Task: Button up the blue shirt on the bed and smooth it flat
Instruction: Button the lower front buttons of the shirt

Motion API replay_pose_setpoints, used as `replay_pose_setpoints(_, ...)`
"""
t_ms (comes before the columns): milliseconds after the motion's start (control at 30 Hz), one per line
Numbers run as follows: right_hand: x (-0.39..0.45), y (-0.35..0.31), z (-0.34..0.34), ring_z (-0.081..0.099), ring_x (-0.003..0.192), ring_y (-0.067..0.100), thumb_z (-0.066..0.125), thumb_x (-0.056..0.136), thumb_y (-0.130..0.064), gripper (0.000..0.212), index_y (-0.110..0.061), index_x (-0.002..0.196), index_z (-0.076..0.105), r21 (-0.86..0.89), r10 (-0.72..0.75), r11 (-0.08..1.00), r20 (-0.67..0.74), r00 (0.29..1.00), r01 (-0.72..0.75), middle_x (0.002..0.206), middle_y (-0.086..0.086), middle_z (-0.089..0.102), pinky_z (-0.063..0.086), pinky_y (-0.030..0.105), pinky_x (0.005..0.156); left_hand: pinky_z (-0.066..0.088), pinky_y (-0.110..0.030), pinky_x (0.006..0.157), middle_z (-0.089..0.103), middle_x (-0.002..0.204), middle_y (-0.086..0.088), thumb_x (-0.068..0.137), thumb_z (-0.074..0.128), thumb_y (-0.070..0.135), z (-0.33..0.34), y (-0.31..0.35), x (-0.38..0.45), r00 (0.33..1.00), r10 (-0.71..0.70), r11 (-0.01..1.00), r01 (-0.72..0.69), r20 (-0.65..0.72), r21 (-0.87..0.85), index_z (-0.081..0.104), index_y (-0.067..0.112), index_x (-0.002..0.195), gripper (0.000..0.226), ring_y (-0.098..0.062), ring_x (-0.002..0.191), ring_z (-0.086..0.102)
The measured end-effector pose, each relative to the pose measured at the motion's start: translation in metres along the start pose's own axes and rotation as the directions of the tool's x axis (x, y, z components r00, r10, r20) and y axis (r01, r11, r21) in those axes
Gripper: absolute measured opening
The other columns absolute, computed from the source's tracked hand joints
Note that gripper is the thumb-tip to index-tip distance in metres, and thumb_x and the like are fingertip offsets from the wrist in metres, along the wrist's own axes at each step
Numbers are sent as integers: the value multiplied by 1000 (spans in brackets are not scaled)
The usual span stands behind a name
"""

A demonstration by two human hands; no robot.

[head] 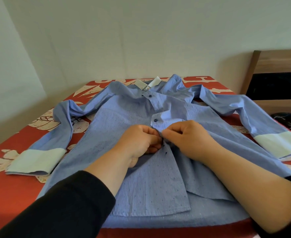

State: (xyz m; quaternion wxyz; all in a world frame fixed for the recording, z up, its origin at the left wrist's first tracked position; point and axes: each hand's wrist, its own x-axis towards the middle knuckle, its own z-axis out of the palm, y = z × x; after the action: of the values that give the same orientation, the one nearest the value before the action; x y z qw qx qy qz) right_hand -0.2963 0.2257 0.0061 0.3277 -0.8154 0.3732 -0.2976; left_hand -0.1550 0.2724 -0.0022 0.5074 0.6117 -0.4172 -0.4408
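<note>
- Blue shirt [141, 177] lies front-up on bed [12, 194], sleeves spread, so placket is reachable.
- Two upper buttons look done; lower front is open.
- Left hand [139, 143] and right hand [187, 136], fingers curled, pinch placket edges together at mid-chest, prob. working next button.
- Forearms converge over hem.

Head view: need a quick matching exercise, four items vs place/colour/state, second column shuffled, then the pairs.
Column 1
1. left cuff
2. bedspread
3. both hands, left hand and right hand
4. headboard

Column 2
A. pinching the front placket of the blue shirt at mid-chest
B. wooden, at the far right
C. pale, lighter than the sleeve, lying flat
D. red with a cream print

Pairs: 1-C, 2-D, 3-A, 4-B
</note>
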Motion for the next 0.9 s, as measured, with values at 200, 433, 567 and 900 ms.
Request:
replay_pose_setpoints(200,6,5,-4,37,54,15,60,81,-23,26,-1,67,62,134,173,974,72,982,-182,60,8,47,33,24,48,51,-16,44,62,44,3,76,64,-7,0,-2,0,1000,10,1000,-10,-8,-3,60,9,64,20,-6,43,60)
replay_pose_setpoints(433,9,8,-7,43,35,-2,68,76,-19,12,-20,65,70,167,193,963,117,974,-211,43,-12,55,35,10,38,49,-16,44,63,46,3,74,66,-5,-1,-5,2,999,33,999,-33,-3,9,61,9,65,18,-7,45,62)
replay_pose_setpoints(567,9,7,-5,50,51,3,71,72,-23,7,-19,66,71,117,163,978,93,982,-173,57,-8,62,43,17,52,50,-17,44,63,47,2,75,65,-6,-2,-5,2,999,30,1000,-30,13,0,61,9,66,18,-7,46,62)
replay_pose_setpoints(900,6,6,2,53,50,3,69,74,-22,16,-28,61,62,-35,54,998,56,997,-52,57,-9,62,43,11,49,51,-17,48,64,50,2,80,67,13,-4,-2,2,999,2,997,2,45,-80,62,9,69,13,-7,48,61)
